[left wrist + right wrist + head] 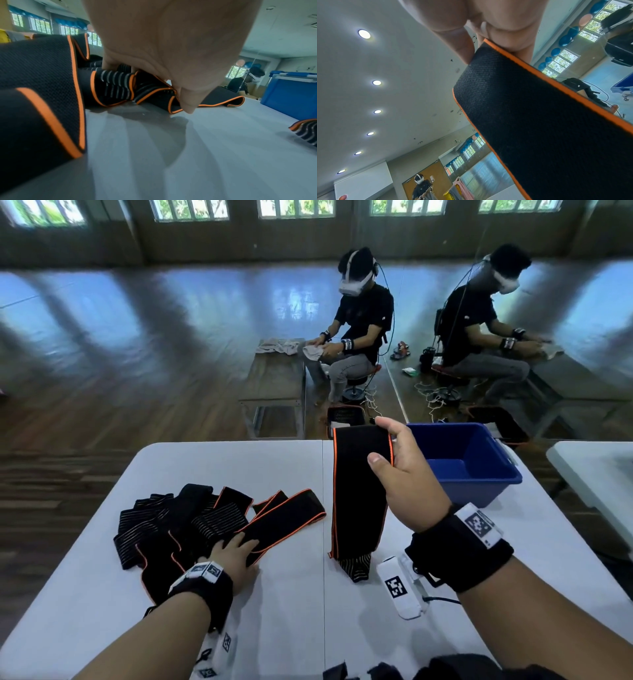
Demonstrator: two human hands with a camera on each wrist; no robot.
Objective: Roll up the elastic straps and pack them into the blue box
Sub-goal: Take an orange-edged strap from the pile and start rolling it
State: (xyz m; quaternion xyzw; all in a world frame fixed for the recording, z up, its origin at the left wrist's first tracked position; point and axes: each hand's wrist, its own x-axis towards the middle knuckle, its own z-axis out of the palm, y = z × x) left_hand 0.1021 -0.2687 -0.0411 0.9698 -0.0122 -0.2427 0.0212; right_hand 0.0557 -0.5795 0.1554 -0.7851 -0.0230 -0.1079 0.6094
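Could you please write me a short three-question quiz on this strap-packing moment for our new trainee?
1. True or false: the blue box already holds a rolled strap.
2. Which hand holds a strap up off the white table? A) left hand B) right hand C) both hands
3. Fill in: the left hand rests on the ____ of loose straps.

Key
1. False: what shows of its inside is bare.
2. B: the right hand pinches the top of the hanging strap, whose lower end touches the table.
3. pile

Right hand point(407, 474) raised, pinching; left hand point(236, 556) flat.
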